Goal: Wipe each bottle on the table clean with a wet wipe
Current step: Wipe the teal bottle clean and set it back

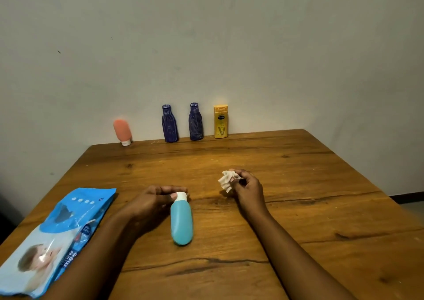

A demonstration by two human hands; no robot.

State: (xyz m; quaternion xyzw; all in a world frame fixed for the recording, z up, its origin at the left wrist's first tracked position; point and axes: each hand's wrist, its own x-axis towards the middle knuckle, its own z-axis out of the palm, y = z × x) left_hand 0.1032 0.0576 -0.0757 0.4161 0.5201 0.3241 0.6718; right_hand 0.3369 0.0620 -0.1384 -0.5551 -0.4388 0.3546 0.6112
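Observation:
A teal bottle (181,221) with a white cap stands cap-down on the wooden table (298,208), tilted toward me. My left hand (153,202) pinches its white cap with thumb and fingers. To the right, my right hand (246,188) holds a crumpled white wet wipe (227,180) just above the table, apart from the bottle. Along the far edge by the wall stand a coral tube (122,131), two dark blue bottles (169,124) (195,122) and a yellow bottle (221,121).
A blue pack of wet wipes (57,237) lies flat at the table's near left corner. A pale wall rises right behind the far row of bottles. The table's right edge runs diagonally at the right, with floor beyond.

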